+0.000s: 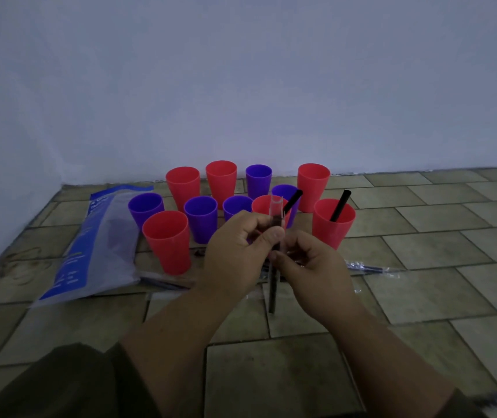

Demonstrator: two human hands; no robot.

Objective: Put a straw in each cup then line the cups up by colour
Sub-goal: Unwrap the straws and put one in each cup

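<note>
Several red and purple cups stand on the tiled floor near the wall. A black straw leans in the right red cup (pixel 333 222), and another straw (pixel 293 200) sticks up from a cup partly hidden behind my hands, either the purple cup (pixel 285 192) or the red cup (pixel 266 205) in front of it. The front-left red cup (pixel 168 240) holds nothing. Both hands hold one wrapped black straw (pixel 273 292) upright in front of the cups. My left hand (pixel 238 251) pinches its clear wrapper near the top. My right hand (pixel 309 273) pinches it lower down.
A blue and clear plastic bag (pixel 99 245) lies on the floor at the left. More wrapped straws (pixel 370 269) lie on the tiles to the right and under my hands. The white wall rises just behind the cups.
</note>
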